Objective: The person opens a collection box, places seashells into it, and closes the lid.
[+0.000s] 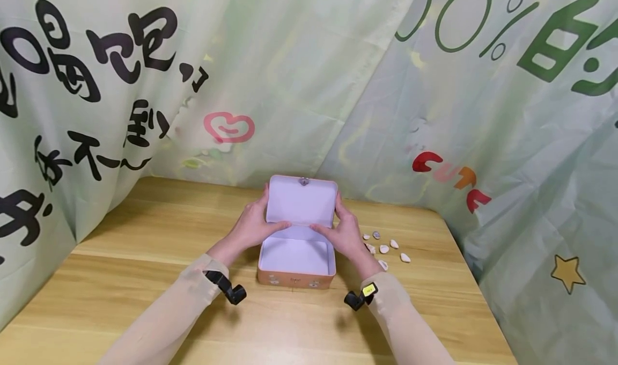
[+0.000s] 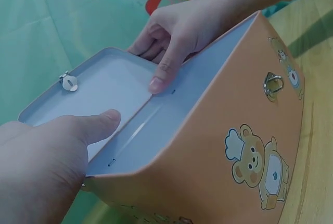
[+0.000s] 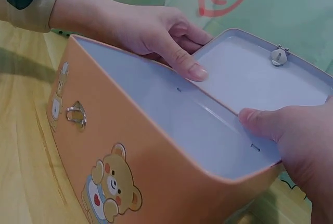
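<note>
An orange tin box (image 1: 295, 280) with a pale lilac inside stands on the table, its hinged lid (image 1: 302, 201) raised. My left hand (image 1: 248, 226) grips the lid's left side, thumb on the inner face near the hinge and fingers behind. On the opposite side my right hand (image 1: 346, 233) holds the lid the same way. Bear pictures and a metal catch (image 2: 273, 86) decorate the box front in the left wrist view. A clasp (image 3: 279, 56) sits at the lid's free edge in the right wrist view. Nothing shows inside the visible part of the box.
Several small pale shells or stones (image 1: 384, 249) lie on the wooden table (image 1: 145, 247), right of the box and beside my right wrist. Printed cloth curtains (image 1: 289, 86) hang close behind the table and along both sides.
</note>
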The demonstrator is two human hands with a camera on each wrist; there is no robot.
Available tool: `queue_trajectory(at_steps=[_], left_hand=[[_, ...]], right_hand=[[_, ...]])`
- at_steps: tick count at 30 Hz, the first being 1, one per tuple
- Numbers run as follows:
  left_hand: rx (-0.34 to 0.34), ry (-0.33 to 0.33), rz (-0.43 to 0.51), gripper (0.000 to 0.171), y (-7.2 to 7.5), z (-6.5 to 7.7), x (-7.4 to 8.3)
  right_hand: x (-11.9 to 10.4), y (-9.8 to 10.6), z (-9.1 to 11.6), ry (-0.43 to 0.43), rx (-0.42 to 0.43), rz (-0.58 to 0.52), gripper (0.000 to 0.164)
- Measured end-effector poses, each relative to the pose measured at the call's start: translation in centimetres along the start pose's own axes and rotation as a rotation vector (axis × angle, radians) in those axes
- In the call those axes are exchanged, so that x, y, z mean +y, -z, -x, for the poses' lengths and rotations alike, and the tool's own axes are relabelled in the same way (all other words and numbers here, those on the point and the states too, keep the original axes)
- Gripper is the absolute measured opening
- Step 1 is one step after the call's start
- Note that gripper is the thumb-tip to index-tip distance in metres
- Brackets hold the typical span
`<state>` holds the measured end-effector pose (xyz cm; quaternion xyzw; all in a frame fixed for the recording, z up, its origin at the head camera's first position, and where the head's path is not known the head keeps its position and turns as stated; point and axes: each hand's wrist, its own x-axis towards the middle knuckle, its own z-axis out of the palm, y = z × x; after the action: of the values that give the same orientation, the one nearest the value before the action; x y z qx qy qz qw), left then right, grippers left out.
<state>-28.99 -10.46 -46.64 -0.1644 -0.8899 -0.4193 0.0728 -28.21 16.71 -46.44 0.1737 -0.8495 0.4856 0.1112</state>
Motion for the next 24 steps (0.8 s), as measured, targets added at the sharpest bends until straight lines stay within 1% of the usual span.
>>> queue_trajectory(at_steps=[4, 8, 15, 19, 24], left_hand=[[0.009, -0.002, 0.008, 0.123, 0.0, 0.0, 0.0], [0.027, -0.004, 0.018, 0.121, -0.2, 0.0, -0.2], [0.060, -0.019, 0.079, 0.118, -0.7, -0.1, -0.7], [0.064, -0.012, 0.098, 0.117, -1.0, -0.1, -1.0], [0.065, -0.004, 0.117, 0.116, -1.1, -0.1, -1.1]], right_hand=[[0.3, -0.1, -0.1, 0.006, -0.003, 0.008, 0.115], [0.4, -0.2, 0.0, -0.005, -0.008, -0.007, 0.115], [0.9, -0.3, 0.1, -0.002, -0.019, -0.055, 0.113], [1.1, -0.4, 0.1, -0.028, -0.025, -0.084, 0.111], [1.2, -0.4, 0.1, -0.063, -0.041, -0.092, 0.110]])
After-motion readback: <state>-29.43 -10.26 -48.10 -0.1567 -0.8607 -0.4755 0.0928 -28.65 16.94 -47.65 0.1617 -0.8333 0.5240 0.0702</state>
